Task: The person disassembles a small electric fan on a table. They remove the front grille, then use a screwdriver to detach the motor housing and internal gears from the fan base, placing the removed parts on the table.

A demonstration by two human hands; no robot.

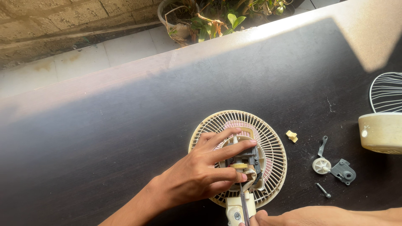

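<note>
Dark sunlit table [104, 138] beside pale tiled floor [83, 58], brick wall [50, 16], potted plants [209, 19].

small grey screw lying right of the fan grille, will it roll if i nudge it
Probably: the grey screw has a round shaft and lies loose on the smooth dark table. Its wider head would likely curve its roll. It looks light, so it scatters easily.
</note>
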